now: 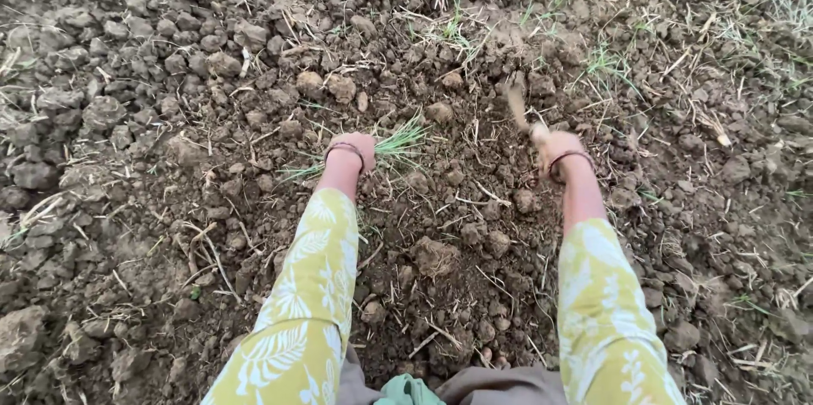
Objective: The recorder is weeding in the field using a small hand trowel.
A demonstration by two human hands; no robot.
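Head view, looking down at two arms in yellow leaf-print sleeves stretched over broken ground. Left hand (352, 149), a dark bangle at its wrist, is closed around the base of a grass tuft (398, 141) whose green blades fan out to the right, its roots at or in the soil. Right hand (555, 149), also bangled, is curled round a short wooden handle (517, 104); motion blur hides the working end, so the kind of tool cannot be told. Between and below the hands the soil (440, 253) lies loose and crumbled, with dry stalks scattered over it and almost no green, which suggests this patch is already worked. Sparse grass (605, 62) stands farther out, above and to the right, so weeding there appears unfinished. Large clods (102, 109) crowd the left side; no obstacle hems in either hand.
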